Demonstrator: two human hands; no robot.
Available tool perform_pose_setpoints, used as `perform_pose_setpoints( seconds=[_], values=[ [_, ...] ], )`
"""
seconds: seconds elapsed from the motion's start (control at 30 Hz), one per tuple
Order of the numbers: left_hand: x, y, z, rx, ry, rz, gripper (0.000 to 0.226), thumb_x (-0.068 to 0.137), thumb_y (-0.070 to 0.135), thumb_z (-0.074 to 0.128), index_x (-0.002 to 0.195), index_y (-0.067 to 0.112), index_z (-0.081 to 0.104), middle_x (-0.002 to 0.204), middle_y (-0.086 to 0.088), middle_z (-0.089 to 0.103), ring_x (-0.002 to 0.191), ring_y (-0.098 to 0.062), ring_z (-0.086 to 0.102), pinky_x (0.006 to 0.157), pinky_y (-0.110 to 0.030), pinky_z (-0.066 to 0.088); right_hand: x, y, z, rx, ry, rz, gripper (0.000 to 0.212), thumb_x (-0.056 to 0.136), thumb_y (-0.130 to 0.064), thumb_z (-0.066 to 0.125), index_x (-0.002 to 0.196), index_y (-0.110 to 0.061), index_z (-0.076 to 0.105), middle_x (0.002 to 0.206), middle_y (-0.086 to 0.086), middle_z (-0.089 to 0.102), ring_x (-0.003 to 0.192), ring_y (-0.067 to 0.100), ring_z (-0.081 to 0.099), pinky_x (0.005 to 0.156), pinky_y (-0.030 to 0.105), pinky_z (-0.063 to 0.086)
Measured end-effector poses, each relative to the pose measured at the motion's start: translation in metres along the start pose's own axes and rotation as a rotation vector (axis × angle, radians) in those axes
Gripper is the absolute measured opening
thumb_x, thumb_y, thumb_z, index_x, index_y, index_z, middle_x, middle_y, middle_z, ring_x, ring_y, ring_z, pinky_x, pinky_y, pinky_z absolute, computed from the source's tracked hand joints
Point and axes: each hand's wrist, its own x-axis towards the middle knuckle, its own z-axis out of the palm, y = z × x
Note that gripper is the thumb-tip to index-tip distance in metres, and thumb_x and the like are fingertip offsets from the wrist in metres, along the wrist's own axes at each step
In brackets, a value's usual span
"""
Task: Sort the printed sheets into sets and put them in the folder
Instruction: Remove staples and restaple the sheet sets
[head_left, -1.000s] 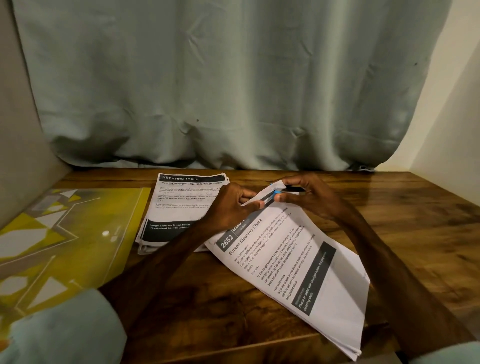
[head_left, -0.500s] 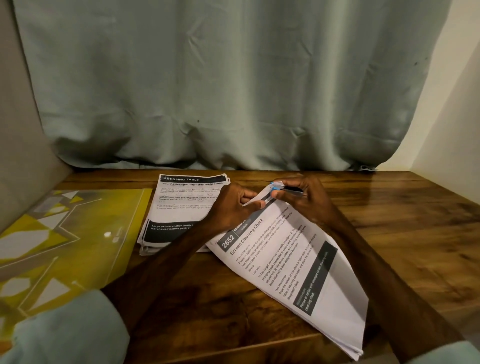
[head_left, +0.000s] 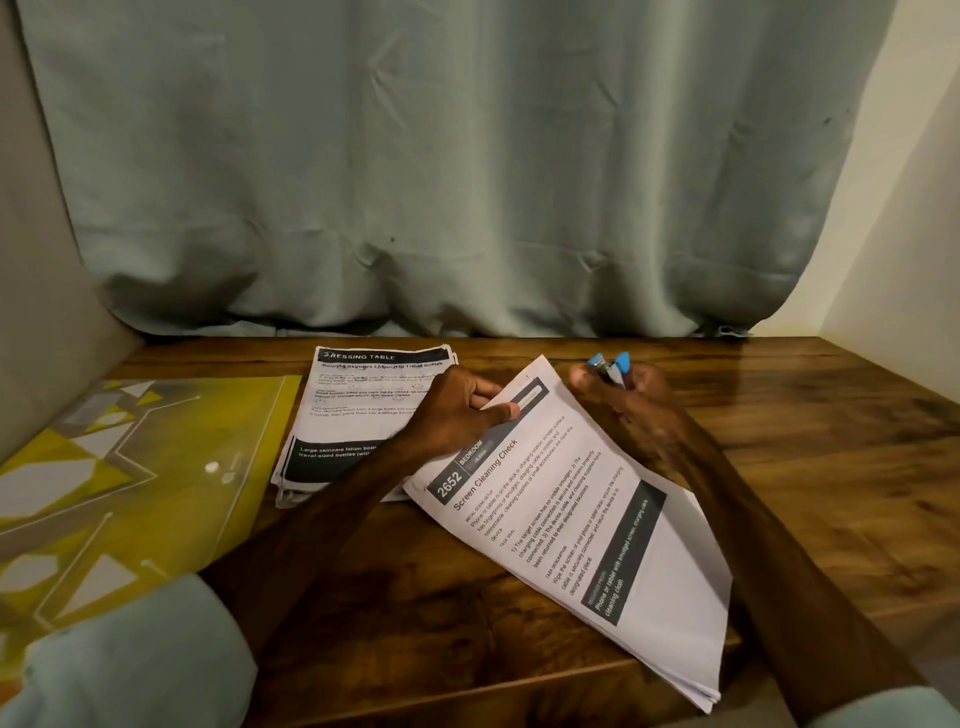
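Both grips grasp: left hand (head_left: 457, 415) pinches sheets (head_left: 571, 519), right hand (head_left: 636, 410) holds blue-tipped tool (head_left: 609, 367).

the top page of the slanted set of sheets (head_left: 571, 525) carries "2652" and "bedroom" in a dark header, the title "screen cleaning check" below it, and a dark band reading "phone or tablet with smudged screen, charging cable, cleaning cloth". the far stack of sheets (head_left: 358, 415) shows the header "ressing table" with its first letter unclear, a title "pouring skincare lotion into travel bottles", and a dark band beginning "large skincare lotion bott" and "travel-sized bottles (with".
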Motion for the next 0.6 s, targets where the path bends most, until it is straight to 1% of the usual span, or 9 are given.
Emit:
perform_pose_setpoints(
  seconds=[0.07,0.13,0.17,0.27,0.33,0.4,0.5,0.57,0.6],
  values=[
    [0.0,-0.001,0.0,-0.018,-0.01,-0.012,0.026,0.092,0.024,0.075,0.115,0.012,0.076,0.094,-0.001,0.08,0.079,-0.022,0.078,0.077,-0.047,0.064,-0.004,-0.01,0.007,-0.023,-0.057,-0.016,0.022,0.086,-0.039,0.078,0.091,-0.02,0.068,0.074,-0.009,0.075,0.076,0.015,0.074,0.06,0.017,0.055],
    [0.0,-0.001,0.0,-0.015,-0.026,-0.013,0.025,0.092,0.023,0.075,0.115,0.012,0.076,0.093,-0.001,0.08,0.079,-0.024,0.078,0.078,-0.05,0.063,-0.002,-0.017,0.011,-0.011,-0.14,-0.038,0.022,0.086,-0.031,0.079,0.1,-0.016,0.073,0.087,-0.004,0.079,0.086,0.021,0.076,0.066,0.018,0.057],
    [0.0,-0.001,0.0,-0.01,-0.031,-0.012,0.025,0.093,0.023,0.074,0.115,0.011,0.076,0.092,-0.001,0.08,0.079,-0.024,0.078,0.078,-0.051,0.063,-0.001,-0.021,0.013,0.005,-0.157,-0.019,0.024,0.085,-0.029,0.08,0.101,-0.013,0.073,0.088,0.0,0.079,0.084,0.023,0.076,0.065,0.02,0.057],
    [-0.002,0.002,0.002,-0.006,-0.039,0.006,0.022,0.094,0.02,0.073,0.113,0.011,0.077,0.091,-0.003,0.08,0.079,-0.025,0.078,0.078,-0.052,0.063,0.004,-0.025,0.02,0.01,-0.112,0.045,0.024,0.081,-0.025,0.084,0.095,-0.012,0.068,0.084,0.004,0.078,0.067,0.014,0.075,0.056,0.018,0.055],
    [-0.003,0.004,0.002,0.001,-0.045,0.016,0.02,0.094,0.019,0.073,0.112,0.012,0.077,0.092,-0.003,0.079,0.079,-0.024,0.078,0.078,-0.052,0.062,0.005,-0.025,0.024,-0.011,-0.109,0.074,0.03,0.079,-0.027,0.085,0.098,-0.014,0.067,0.088,0.005,0.078,0.068,0.014,0.075,0.057,0.019,0.056],
    [-0.003,0.004,0.002,0.013,-0.047,0.015,0.019,0.094,0.019,0.073,0.111,0.012,0.077,0.091,-0.002,0.08,0.078,-0.024,0.078,0.077,-0.054,0.062,0.007,-0.023,0.024,-0.019,-0.105,0.084,0.033,0.078,-0.028,0.086,0.101,-0.015,0.066,0.09,0.005,0.078,0.074,0.017,0.076,0.064,0.025,0.06],
    [-0.003,0.004,0.001,0.029,-0.054,0.016,0.02,0.094,0.02,0.073,0.112,0.013,0.077,0.09,-0.001,0.08,0.078,-0.024,0.078,0.076,-0.055,0.062,0.01,-0.018,0.021,-0.037,-0.151,0.106,0.039,0.08,-0.031,0.085,0.107,-0.01,0.067,0.096,0.009,0.078,0.088,0.028,0.076,0.082,0.041,0.062],
    [-0.004,0.003,0.002,0.029,-0.056,0.02,0.022,0.094,0.02,0.073,0.114,0.013,0.076,0.091,-0.002,0.08,0.078,-0.024,0.078,0.076,-0.055,0.062,0.013,-0.015,0.019,-0.042,-0.156,0.104,0.041,0.082,-0.029,0.083,0.111,-0.007,0.066,0.099,0.011,0.077,0.092,0.031,0.075,0.087,0.042,0.061],
    [-0.004,0.003,0.002,0.022,-0.057,0.017,0.022,0.094,0.02,0.073,0.114,0.013,0.076,0.092,-0.002,0.08,0.078,-0.024,0.078,0.077,-0.054,0.062,0.015,-0.015,0.018,-0.042,-0.128,0.115,0.038,0.083,-0.026,0.082,0.111,-0.007,0.065,0.098,0.01,0.076,0.09,0.029,0.073,0.084,0.038,0.059]
  ],
)
